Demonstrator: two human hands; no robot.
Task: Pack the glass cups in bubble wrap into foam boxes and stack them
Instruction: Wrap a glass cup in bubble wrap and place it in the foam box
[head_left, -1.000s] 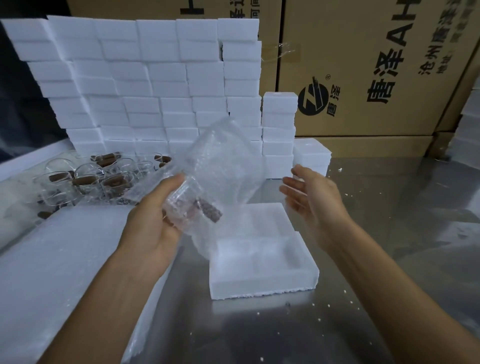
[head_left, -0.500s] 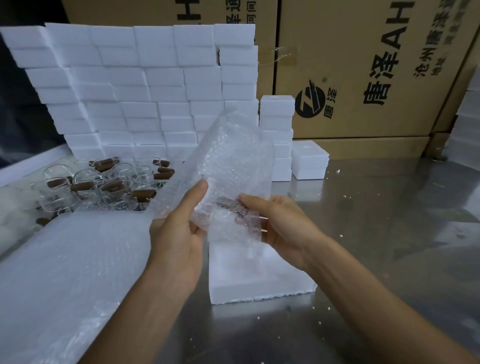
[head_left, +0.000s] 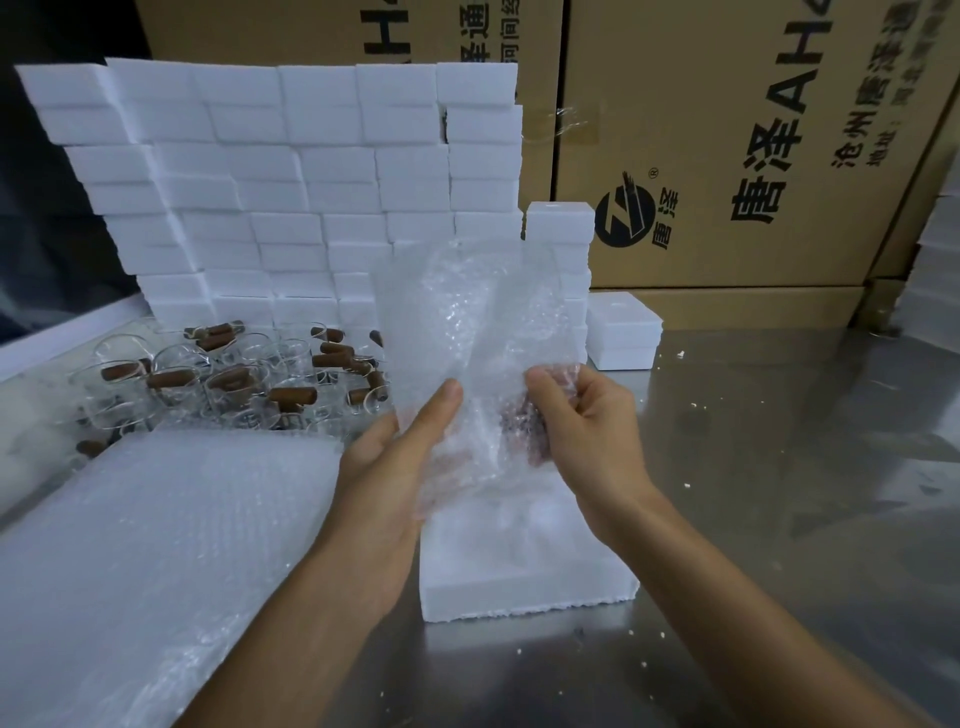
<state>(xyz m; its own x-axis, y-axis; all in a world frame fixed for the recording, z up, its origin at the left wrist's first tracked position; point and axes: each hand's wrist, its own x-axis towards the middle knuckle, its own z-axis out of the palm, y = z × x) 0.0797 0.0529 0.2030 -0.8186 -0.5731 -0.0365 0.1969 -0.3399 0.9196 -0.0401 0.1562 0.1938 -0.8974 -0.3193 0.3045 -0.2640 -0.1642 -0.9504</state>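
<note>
View from a head cam, looking down at a shiny metal tabletop (head_left: 779, 519). Far left: a stack of bubble wrap sheets (head_left: 156, 545) lies flat at the near-left edge. Just behind it, a cluster of clear glass cups (head_left: 234, 379) w/ brown handles, some upright, some tipped. Behind the cups, a tall wall of white foam boxes (head_left: 291, 171), many rows high.

Center: the left hand (head_left: 395, 467) is raised above the tabletop, thumb straight and pointing up, fingers behind a sheet of bubble wrap (head_left: 467, 332) that stands up between both hands; the grip is a loose pinch on the sheet's left side. Inside the wrap, a glass cup (head_left: 524, 431) shows only as a blurred brown handle. The right hand (head_left: 582, 421) has fingers curled round the wrapped cup from the right, a closed grip. Directly below the hands, an open foam box (head_left: 530, 577) sits on the tabletop.

Right: a short stack of foam boxes (head_left: 621, 332) by the wall's end, then large cardboard cartons (head_left: 727, 130) w/ printed characters along the back.
</note>
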